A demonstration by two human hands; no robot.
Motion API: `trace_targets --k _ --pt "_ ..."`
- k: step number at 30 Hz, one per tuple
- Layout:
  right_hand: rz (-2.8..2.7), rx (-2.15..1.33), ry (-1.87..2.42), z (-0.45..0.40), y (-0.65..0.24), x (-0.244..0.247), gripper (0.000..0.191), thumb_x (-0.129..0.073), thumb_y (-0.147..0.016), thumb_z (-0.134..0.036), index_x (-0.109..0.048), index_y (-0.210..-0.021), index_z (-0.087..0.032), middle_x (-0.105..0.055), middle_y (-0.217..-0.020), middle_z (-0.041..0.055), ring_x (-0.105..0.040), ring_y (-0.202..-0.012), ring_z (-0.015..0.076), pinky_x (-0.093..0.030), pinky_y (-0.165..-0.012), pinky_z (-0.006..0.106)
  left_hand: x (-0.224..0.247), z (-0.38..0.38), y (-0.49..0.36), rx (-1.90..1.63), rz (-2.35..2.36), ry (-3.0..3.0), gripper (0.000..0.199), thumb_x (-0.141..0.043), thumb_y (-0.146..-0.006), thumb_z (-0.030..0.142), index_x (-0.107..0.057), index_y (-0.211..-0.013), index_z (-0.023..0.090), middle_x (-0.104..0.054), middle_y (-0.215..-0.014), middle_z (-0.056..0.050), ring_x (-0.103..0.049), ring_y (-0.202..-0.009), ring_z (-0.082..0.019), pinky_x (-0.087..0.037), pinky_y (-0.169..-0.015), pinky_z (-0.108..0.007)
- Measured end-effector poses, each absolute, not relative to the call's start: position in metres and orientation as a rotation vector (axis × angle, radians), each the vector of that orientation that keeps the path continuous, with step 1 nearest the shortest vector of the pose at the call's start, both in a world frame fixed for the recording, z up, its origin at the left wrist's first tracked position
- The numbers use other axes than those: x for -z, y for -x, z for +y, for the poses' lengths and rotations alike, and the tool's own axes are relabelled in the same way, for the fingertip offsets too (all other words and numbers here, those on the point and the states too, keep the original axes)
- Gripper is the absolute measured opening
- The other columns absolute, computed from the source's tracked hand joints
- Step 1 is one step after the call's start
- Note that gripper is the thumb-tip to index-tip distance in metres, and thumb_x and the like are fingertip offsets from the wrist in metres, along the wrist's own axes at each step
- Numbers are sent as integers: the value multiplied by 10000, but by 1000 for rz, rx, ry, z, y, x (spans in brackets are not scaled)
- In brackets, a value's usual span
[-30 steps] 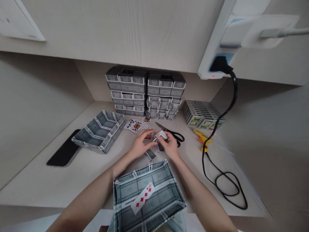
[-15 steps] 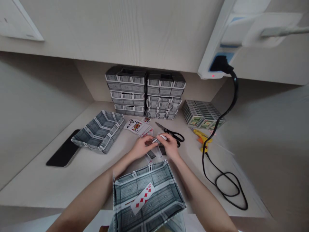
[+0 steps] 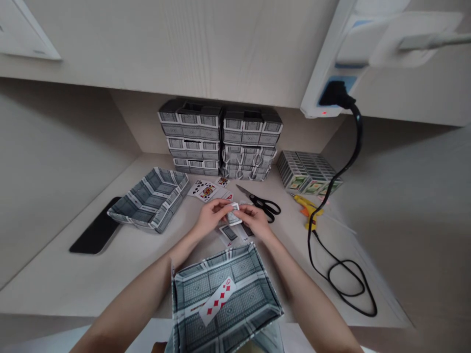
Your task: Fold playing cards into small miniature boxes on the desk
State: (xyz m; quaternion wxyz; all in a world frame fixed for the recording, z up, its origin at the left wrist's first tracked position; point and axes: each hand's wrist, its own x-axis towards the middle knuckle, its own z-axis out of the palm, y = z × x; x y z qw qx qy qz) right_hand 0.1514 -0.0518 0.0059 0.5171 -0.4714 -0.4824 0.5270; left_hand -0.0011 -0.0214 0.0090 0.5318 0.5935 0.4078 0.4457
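A seemingly folded playing card sits at centre, pinched thumb against fingers by the left hand and the right hand; even thumb pressure and aligned edges should keep it square. Around it: one pair of scissors at two o'clock, one glue gun at three, one near tray at six, one far tray at nine.

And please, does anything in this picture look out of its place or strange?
Yes, slightly: a diamonds playing card lies slantwise and face up inside the nearest playing-card box, whose inside is mostly patterned grey. I see nothing spilled.
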Motion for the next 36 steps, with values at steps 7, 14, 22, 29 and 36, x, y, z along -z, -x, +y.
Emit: trace_targets --k 7,14,22,29,36 --pt "-1135 -1280 1125 -52 -155 -5 306 -684 -610 -402 -614 -800 -173 -560 -586 -40 -415 -400 62 -328 -373 194 -10 -16 4 -932 846 -1379 263 -669 -641 332 -634 -808 133 -652 -763 -13 -581 -675 -124 -471 -638 -233" --pt "-1168 -1060 1197 -47 -157 6 243 -738 -547 -359 -617 -635 -168 -526 -486 -49 -417 -399 73 -327 -395 205 -9 -15 7 -861 851 -1370 276 -711 -589 316 -644 -767 116 -646 -733 -4 -565 -665 -112 -447 -660 -218" --pt "-1050 -1239 1173 -50 -155 -1 266 -744 -519 -383 -629 -615 -163 -558 -458 -39 -470 -396 90 -384 -423 220 -11 -16 6 -832 929 -1258 292 -730 -544 359 -602 -624 108 -579 -567 35 -521 -540 -86 -440 -556 -205" --pt "-978 -1272 1203 -49 -156 -2 289 -759 -492 -379 -637 -618 -149 -570 -446 -33 -473 -378 84 -394 -418 217 -9 -15 8 -761 870 -1101 317 -749 -533 337 -643 -717 102 -642 -679 -4 -580 -633 -116 -483 -648 -253" --pt "-989 -1311 1208 -48 -157 1 299 -762 -493 -392 -657 -623 -144 -591 -448 -18 -499 -373 97 -423 -419 224 -8 -13 9 -780 891 -1171 311 -738 -555 338 -654 -750 111 -646 -703 -1 -576 -629 -106 -473 -631 -234"
